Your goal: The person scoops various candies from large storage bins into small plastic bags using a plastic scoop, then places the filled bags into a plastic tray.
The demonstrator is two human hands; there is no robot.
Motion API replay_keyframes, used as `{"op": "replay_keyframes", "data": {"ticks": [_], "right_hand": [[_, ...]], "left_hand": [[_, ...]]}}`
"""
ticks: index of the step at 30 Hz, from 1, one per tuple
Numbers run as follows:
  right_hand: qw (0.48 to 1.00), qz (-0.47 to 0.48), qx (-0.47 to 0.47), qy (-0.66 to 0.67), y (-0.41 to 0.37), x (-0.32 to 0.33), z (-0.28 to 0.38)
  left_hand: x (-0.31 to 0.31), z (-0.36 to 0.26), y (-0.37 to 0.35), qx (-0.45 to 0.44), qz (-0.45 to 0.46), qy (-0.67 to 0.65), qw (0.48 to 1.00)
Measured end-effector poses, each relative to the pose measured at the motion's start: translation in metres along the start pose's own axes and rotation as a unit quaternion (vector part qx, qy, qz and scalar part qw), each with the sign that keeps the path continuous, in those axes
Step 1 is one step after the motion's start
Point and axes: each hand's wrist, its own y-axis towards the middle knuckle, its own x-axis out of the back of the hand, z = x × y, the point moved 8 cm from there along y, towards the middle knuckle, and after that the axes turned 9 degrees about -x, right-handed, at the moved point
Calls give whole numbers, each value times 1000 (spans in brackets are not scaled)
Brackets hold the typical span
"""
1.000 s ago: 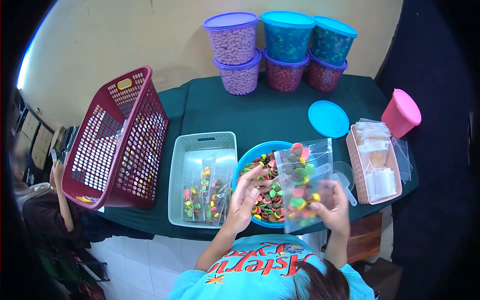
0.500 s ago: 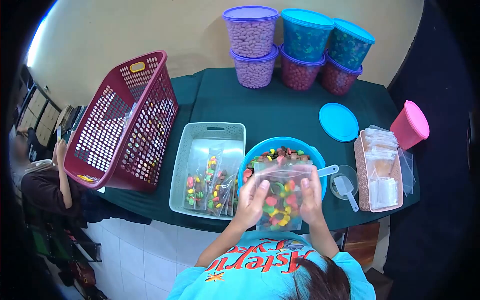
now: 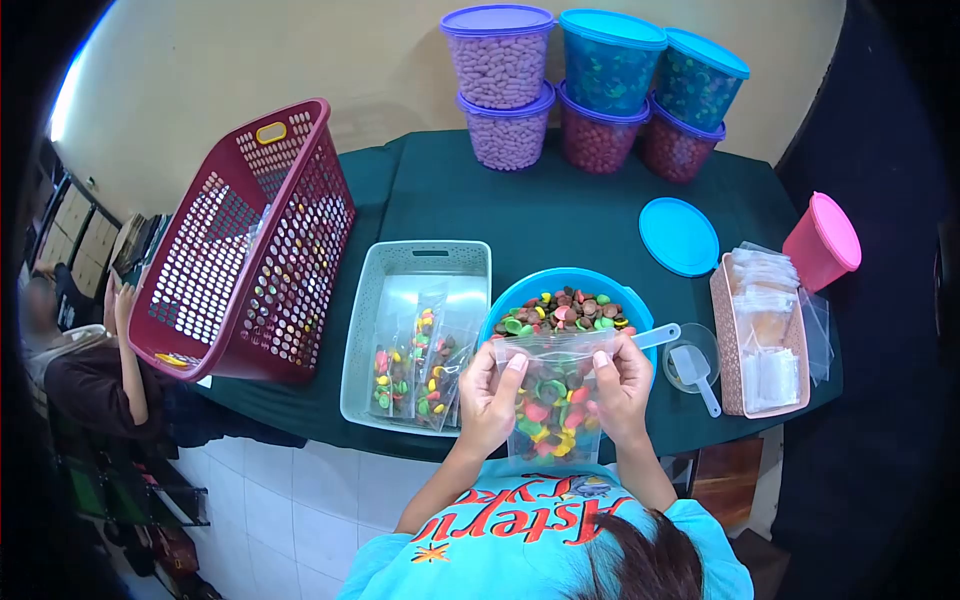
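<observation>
A clear zip bag [image 3: 555, 405] filled with colourful disc-shaped candies hangs upright between my hands. My left hand [image 3: 490, 398] grips its upper left edge, thumb on the near side. At the upper right edge, my right hand [image 3: 622, 388] pinches the plastic in the same way. Behind the bag stands a blue tub [image 3: 640, 300] of similar brown, green, red and yellow candies, partly hidden by my hands. A scoop handle [image 3: 657, 336] sticks out over the tub's right rim. To the left, a pale green basket [image 3: 365, 300] holds several filled bags [image 3: 425, 375].
A maroon laundry basket [image 3: 280, 230] stands at the left. Purple-lidded [image 3: 498, 80] and blue-lidded tubs [image 3: 612, 65] are stacked at the back. Right are a blue lid [image 3: 679, 237], a small scoop [image 3: 695, 375], a box of empty bags [image 3: 733, 390] and a pink container [image 3: 822, 240]. Another person [image 3: 100, 380] is far left.
My hands have shifted so both thumbs now press near the bag's top edge, which is pulled wider and flatter. The view has moved slightly.
</observation>
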Motion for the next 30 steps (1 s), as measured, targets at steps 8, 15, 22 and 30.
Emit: {"op": "replay_keyframes", "data": {"ticks": [8,15,22,30], "right_hand": [[998,-24,60,10,-10,6,7],[972,-37,191,-131,-27,-3,35],[988,-6,127,-83,-25,-6,28],[976,54,156,-145,-26,-18,32]], "left_hand": [[-9,-22,-3,-86,22,29,996],[-17,-30,-7,-119,62,-21,991],[-22,-43,-9,-153,98,107,977],[-23,-37,-11,-101,107,48,988]]}}
